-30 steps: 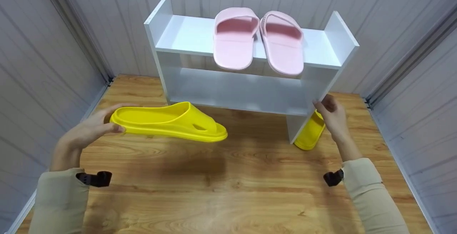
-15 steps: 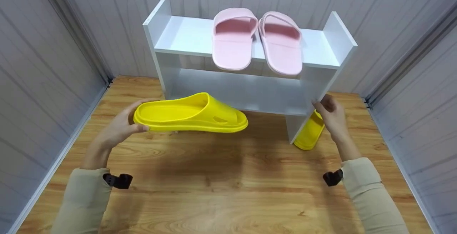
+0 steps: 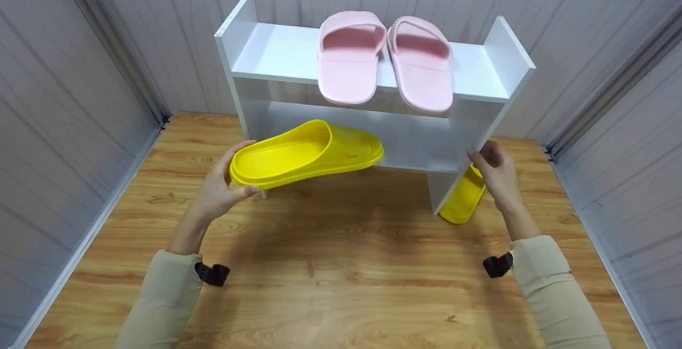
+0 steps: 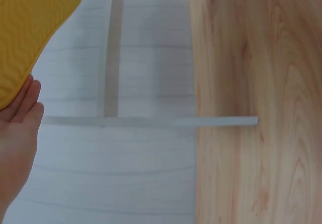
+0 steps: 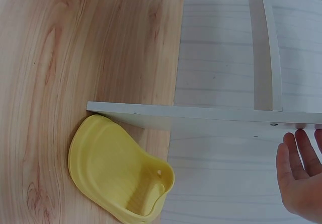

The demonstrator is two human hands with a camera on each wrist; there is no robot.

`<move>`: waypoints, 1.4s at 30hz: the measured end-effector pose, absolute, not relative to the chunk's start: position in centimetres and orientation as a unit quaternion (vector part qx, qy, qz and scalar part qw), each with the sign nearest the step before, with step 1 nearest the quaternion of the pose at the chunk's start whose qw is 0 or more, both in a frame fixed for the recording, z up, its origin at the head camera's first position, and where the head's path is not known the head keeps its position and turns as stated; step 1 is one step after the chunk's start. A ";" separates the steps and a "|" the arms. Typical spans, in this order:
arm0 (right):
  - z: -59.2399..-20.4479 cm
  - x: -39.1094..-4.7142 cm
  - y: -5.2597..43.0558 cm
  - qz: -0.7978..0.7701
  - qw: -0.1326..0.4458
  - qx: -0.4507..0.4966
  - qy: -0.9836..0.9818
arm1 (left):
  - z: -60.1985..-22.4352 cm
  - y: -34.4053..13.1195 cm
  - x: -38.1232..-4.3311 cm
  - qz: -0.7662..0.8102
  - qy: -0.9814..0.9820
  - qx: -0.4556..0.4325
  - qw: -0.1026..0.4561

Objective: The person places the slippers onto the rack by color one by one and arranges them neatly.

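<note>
My left hand (image 3: 221, 189) grips a yellow slipper (image 3: 282, 160) by its heel, thumb on the near side and fingers on the far side. The slipper is raised off the floor, toe pointing right, and overlaps the lower shelf in the head view. Its patterned sole (image 4: 35, 27) shows in the left wrist view. My right hand (image 3: 495, 173) is at the right side panel of the white rack (image 3: 479, 125); in the right wrist view its extended fingertips (image 5: 300, 133) rest against the outer face. Below that hand, a second yellow slipper (image 5: 110, 163) lies on the floor beside the panel.
Two pink slippers (image 3: 349, 80) sit side by side on the top shelf (image 3: 285, 50), heels past its front edge. The lower shelf (image 3: 410, 141) runs beneath. Ribbed walls (image 3: 64, 98) enclose the wooden floor (image 3: 346, 295) at the back and both sides.
My left hand has carried the yellow slipper right and up toward the lower shelf, and its toe has tilted upward. The right hand stays at the side panel.
</note>
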State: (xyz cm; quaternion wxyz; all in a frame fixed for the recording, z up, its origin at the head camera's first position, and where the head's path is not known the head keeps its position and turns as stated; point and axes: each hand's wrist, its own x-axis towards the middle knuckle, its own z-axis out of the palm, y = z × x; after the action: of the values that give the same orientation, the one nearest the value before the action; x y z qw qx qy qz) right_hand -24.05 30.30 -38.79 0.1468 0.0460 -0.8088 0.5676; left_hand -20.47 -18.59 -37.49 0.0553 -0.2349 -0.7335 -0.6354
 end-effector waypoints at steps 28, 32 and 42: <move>-38.8 -24.1 30.2 0.570 0.148 0.039 -0.808 | -44.3 -12.1 -21.0 -0.532 -0.779 -0.089 0.319; -38.9 -24.1 30.3 0.569 0.149 0.042 -0.807 | -44.7 -11.1 -21.0 -0.531 -0.775 -0.082 0.331; -38.9 -24.1 30.3 0.567 0.144 0.038 -0.810 | -45.0 -7.7 -21.1 -0.547 -0.757 -0.064 0.351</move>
State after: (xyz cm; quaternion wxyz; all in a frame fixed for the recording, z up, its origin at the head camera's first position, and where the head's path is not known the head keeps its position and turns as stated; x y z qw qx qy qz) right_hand -24.09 30.32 -38.91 0.1441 0.0375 -0.8100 0.5671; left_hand -21.12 -7.73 -45.02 0.3513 -0.0644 -0.7575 -0.5465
